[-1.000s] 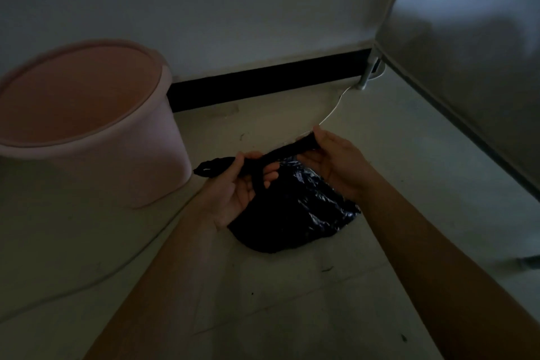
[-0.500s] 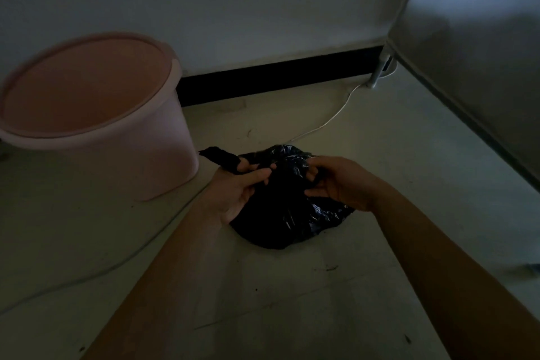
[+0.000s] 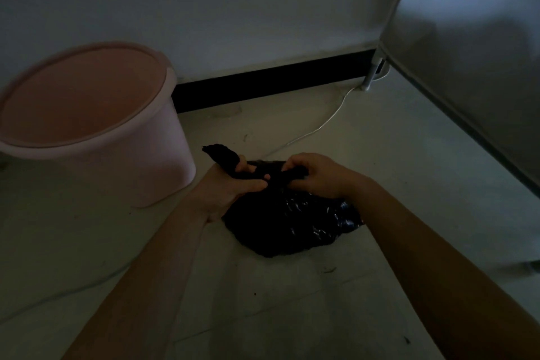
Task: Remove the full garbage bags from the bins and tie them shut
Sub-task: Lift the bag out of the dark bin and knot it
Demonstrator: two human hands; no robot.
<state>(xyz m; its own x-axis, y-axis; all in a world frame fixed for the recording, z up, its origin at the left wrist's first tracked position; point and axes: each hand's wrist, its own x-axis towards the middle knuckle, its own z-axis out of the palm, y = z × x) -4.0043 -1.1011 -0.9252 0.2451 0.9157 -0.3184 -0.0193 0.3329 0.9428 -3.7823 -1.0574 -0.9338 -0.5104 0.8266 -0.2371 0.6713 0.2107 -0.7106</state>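
A black garbage bag (image 3: 295, 222) lies on the pale floor in the dim middle of the view. Its top is gathered into two twisted strands. My left hand (image 3: 230, 184) grips one strand, whose loose end (image 3: 219, 153) sticks up to the left. My right hand (image 3: 315, 175) grips the other strand close beside it. Both hands sit over the top of the bag, nearly touching. A pink bin (image 3: 96, 126) stands on the floor to the left, with no bag visible inside it.
A white wall with a black skirting board (image 3: 271, 82) runs behind. A grey panel (image 3: 473, 67) on a white leg (image 3: 369, 79) closes off the right side. A thin white cable (image 3: 324, 123) trails across the floor behind the bag.
The hands held the bag's neck stretched out between them, then came together over the bag. They now grip two strands side by side, with the left end sticking up.
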